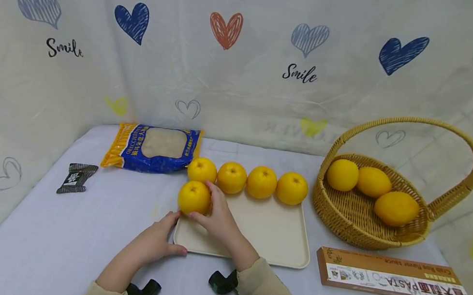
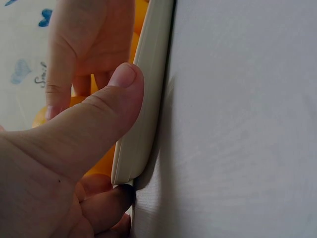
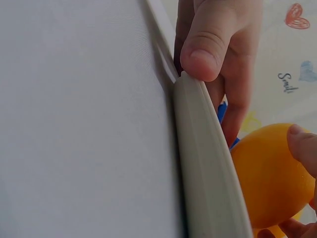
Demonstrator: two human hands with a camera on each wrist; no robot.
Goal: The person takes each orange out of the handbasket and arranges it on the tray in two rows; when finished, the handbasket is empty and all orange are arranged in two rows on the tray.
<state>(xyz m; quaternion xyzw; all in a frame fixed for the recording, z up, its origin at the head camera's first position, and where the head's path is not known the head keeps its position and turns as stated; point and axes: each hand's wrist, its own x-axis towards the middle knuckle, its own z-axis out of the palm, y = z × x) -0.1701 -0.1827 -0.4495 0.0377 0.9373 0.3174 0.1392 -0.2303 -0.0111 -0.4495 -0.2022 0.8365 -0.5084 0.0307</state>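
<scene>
My right hand [image 1: 222,216] grips a round orange [image 1: 193,198] over the left part of a cream tray [image 1: 262,233], thumb on the near side and fingers on the far side. At the tray's near left corner, my left hand [image 1: 155,239] holds the rim, its thumb [image 2: 116,94] along the front edge and its fingers by the left side. Behind the held orange, a row of several oranges [image 1: 261,182] lines the tray's far edge. The right wrist view shows the held orange [image 3: 272,173] close to the tray wall [image 3: 208,163].
A wicker basket [image 1: 342,223] with three yellow-orange fruits stands right of the tray. In front of it lies a pasta box [image 1: 394,277]. A blue and yellow pasta bag [image 1: 155,149] lies at the back left, and a small black packet [image 1: 76,178] is farther left.
</scene>
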